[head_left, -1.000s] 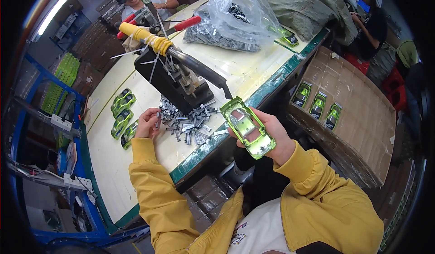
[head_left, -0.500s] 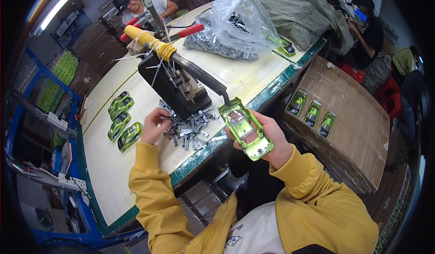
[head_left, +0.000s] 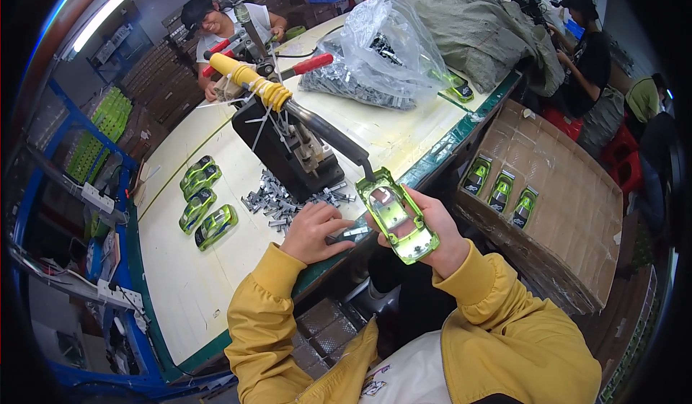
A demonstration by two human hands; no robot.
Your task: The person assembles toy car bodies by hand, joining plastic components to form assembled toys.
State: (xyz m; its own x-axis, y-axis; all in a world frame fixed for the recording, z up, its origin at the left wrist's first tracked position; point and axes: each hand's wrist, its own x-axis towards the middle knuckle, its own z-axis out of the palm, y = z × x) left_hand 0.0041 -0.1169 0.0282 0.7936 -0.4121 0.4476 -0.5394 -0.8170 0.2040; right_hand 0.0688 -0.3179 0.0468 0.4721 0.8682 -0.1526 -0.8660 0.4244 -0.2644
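Observation:
My right hand (head_left: 441,232) grips a translucent green toy car body (head_left: 395,215), its hollow inside facing up, next to the press's dark lever end. My left hand (head_left: 317,232) rests low over the table's near edge, thumb and forefinger apart, beside a small silver metal piece (head_left: 356,229). Just beyond it, a heap of small silver metal pieces (head_left: 270,201) spreads around the base of a black hand press (head_left: 277,144) with a yellow-wrapped lever (head_left: 249,81). Whether anything lies under the left palm is hidden.
Three green toy cars (head_left: 216,227) lie on the table at left. More stand on a cardboard box (head_left: 555,180) at right. A clear plastic bag (head_left: 375,58) of metal pieces sits farther back, beside a grey-green sack (head_left: 468,25). Other people sit beyond the table.
My left hand has moved right and nearer, from the heap's left side to the table edge. The car body stays in my right hand. The view has shifted slightly.

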